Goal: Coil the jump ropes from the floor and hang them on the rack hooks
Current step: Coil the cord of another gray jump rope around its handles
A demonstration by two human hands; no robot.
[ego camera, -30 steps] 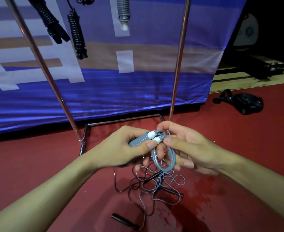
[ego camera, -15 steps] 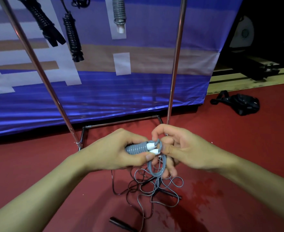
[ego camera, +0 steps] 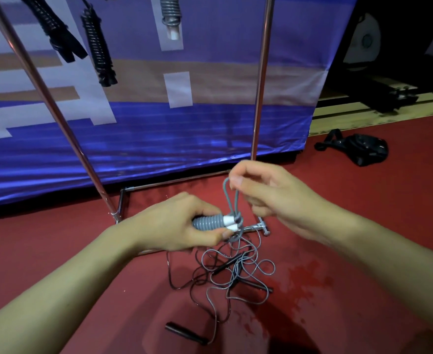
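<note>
Head view
Left hand (ego camera: 174,223): fingers curled round the grey jump rope bundle (ego camera: 210,222), cord wound around its two white-tipped handles, held above the red floor (ego camera: 363,226).
Right hand (ego camera: 269,198): apart from the left, higher; thumb and fingertips pinch a grey cord loop (ego camera: 229,198) rising from the bundle's tip.
Floor tangle (ego camera: 235,272): grey and black cords below the hands, a black handle (ego camera: 184,332) nearer the camera.
Rack poles (ego camera: 260,80): chrome, coiled black rope (ego camera: 98,47) and grey rope (ego camera: 170,11) hanging above.
Black bag (ego camera: 360,149): far right on the floor.
</note>
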